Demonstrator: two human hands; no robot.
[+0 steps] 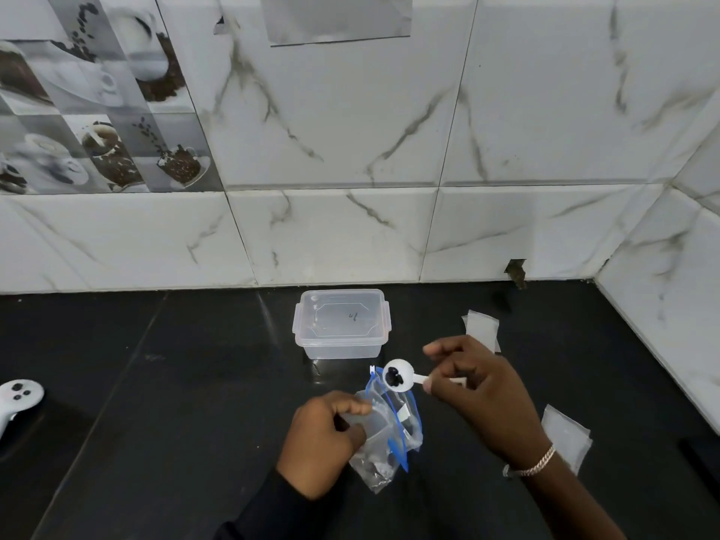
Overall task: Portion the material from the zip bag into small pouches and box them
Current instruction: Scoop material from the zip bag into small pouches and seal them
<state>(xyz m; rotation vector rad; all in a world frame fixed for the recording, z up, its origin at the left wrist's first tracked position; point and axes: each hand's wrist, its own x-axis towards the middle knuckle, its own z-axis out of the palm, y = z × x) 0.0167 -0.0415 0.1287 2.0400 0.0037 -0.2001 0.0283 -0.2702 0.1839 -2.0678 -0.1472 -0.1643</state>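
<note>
Left hand [323, 442] grips the zip bag [405, 428], right hand [479, 391] pinches a white scoop [408, 376] with dark bits [392, 378] right above it.

- A black, glossy countertop [156, 383] lies under the left hand [323, 442] and the right hand [479, 391].
- Beyond both hands rises a white, grey-veined tile wall [350, 130].
- High up, left of the left hand, are coffee-picture tiles [97, 103].
- High above both hands, a grey sheet [337, 17] is stuck on the wall.
- Right of the right hand, a side wall [670, 286] forms a corner.
- Near that corner is a chipped hole [515, 268] at the wall's foot.
</note>
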